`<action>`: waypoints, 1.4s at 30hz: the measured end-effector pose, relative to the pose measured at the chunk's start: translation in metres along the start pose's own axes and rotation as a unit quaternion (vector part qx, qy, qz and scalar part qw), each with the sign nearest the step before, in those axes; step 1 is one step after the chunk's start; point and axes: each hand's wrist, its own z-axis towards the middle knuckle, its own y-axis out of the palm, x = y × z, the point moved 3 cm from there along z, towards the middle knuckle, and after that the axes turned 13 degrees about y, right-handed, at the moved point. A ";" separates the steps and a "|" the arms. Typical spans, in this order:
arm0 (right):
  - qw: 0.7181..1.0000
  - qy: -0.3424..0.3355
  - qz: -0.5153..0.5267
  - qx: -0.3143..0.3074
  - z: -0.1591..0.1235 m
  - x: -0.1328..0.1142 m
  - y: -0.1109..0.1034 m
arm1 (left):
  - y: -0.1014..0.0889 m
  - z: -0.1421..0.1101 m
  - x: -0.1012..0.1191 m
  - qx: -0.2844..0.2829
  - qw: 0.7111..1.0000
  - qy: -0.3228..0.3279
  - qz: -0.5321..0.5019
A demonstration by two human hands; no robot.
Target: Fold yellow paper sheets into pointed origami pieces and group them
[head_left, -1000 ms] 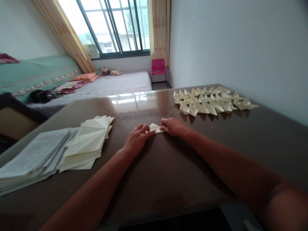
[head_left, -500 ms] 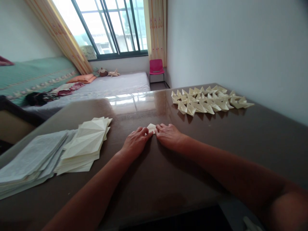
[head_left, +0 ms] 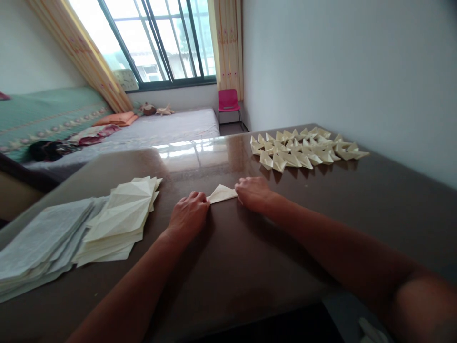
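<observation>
A small cream piece of folded paper (head_left: 222, 193), peaked in the middle with a straight lower edge, lies between my hands at the centre of the table. My left hand (head_left: 190, 209) pinches its left end, the fingers curled closed. Its right end is gripped by my right hand (head_left: 253, 192), also closed, with the fingertips partly hidden behind the knuckles. Further back on the right stand several folded paper boats (head_left: 303, 150) in close rows. To the left of my left hand lies a stack of creased cream paper sheets (head_left: 123, 209).
Beside the cream stack, a pile of greyish sheets (head_left: 43, 233) reaches the left side of the brown glossy table (head_left: 228, 267). A white wall (head_left: 350, 66) runs along the right. Beyond the table are a bed (head_left: 185, 124) and a pink chair (head_left: 229, 101).
My hands have moved apart, the left one leftward and the right one slightly rightward. More of the folded paper now shows between them. The view has shifted a little.
</observation>
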 end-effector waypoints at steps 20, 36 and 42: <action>0.932 -0.112 0.345 -0.019 0.038 0.020 0.026 | 0.022 0.017 0.003 0.098 0.990 0.024 -0.101; 0.954 -0.070 0.279 -0.078 0.033 0.031 0.018 | 0.016 0.013 0.009 0.054 0.996 0.011 -0.066; 0.991 -0.102 0.088 0.025 0.016 0.017 0.001 | 0.020 0.014 0.007 0.048 0.996 0.011 -0.075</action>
